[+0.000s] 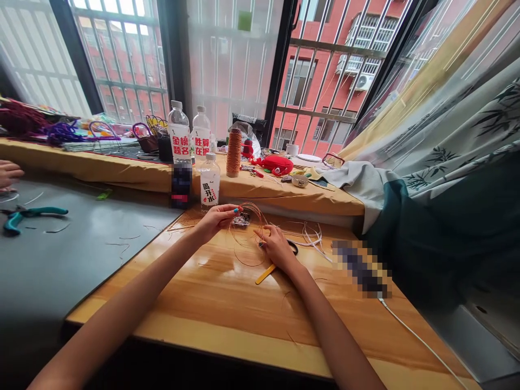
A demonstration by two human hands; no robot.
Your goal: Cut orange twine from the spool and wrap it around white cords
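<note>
My left hand (pixel 217 221) pinches a small knotted end of thin orange-brown cord (pixel 252 207) between thumb and forefinger. From there the strands arch across in loose loops to my right hand (pixel 277 248), whose bent fingers close on them. One loop hangs low toward the wooden table (pixel 211 303). Just behind the cord sits a small clear container (pixel 241 219) of small pieces. Under my right hand lies a flat yellow stick (pixel 265 274), and beside it shows a black loop handle (pixel 293 247), partly hidden.
Water bottles (pixel 210 184) and an orange-brown cord spool (pixel 233 153) stand at the back. White cords (pixel 312 235) and a blurred object with a white cable (pixel 422 338) are on the right. At left, teal pliers (pixel 34 214) lie near another person's hand (pixel 8 174).
</note>
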